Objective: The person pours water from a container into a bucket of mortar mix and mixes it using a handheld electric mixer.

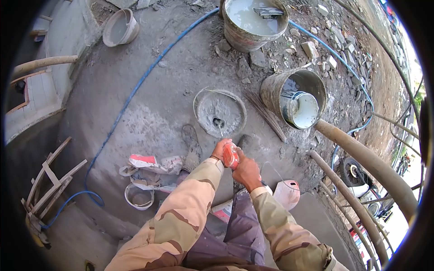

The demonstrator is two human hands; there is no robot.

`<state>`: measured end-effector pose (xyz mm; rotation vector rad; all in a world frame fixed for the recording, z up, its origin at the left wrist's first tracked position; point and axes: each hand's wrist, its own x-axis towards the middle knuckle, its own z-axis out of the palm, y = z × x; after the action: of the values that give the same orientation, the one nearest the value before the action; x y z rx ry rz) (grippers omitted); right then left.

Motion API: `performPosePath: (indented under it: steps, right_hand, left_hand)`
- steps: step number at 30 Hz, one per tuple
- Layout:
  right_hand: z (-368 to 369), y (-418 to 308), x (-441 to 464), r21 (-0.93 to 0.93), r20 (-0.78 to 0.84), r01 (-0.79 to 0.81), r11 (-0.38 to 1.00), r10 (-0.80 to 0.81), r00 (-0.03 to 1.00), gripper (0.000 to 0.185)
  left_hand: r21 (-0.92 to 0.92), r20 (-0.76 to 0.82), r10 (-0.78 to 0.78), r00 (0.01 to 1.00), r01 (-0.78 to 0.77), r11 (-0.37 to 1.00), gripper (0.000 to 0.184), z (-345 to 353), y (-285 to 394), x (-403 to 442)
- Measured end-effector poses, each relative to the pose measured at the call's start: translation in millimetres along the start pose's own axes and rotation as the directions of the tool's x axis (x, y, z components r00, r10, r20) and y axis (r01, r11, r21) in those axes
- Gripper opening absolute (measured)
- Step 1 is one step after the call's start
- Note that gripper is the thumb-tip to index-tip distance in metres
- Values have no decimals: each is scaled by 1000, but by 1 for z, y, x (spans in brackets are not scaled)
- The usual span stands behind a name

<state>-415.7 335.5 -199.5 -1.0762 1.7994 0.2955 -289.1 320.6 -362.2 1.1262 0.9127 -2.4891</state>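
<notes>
Both my hands are closed around a red power tool (231,156) in front of my body. My left hand (219,150) grips its front left side, and my right hand (247,170) wraps round the right and rear part. A thin metal shaft (220,130) runs from the tool down into a round bucket (244,118) of grey wet mix (224,106). The shaft's end sits in a dark hollow in the mix. My shoes stand on either side near the bucket, the left one (191,139) in fuller view.
Large buckets of cloudy water (248,41) and with a white pail inside (267,90) stand ahead and right. A blue hose (135,88) crosses the floor. Torn bags (169,165), a small bucket (139,205), a wooden frame (52,183), poles (361,160) and rubble lie around.
</notes>
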Motion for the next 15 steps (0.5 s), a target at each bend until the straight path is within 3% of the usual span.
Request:
performPosePath:
  steps: [8,15]
  right_hand:
    - [14,-8,-7,18,11,-13,1000,13,1000,80]
    - [21,-21,-11,9,33,-24,1000,23,999,81]
  left_hand:
    - [41,64,-8,998,5,999,36,-38,4,9]
    - [41,0,35,999,-35,999,35,-43,9,-1]
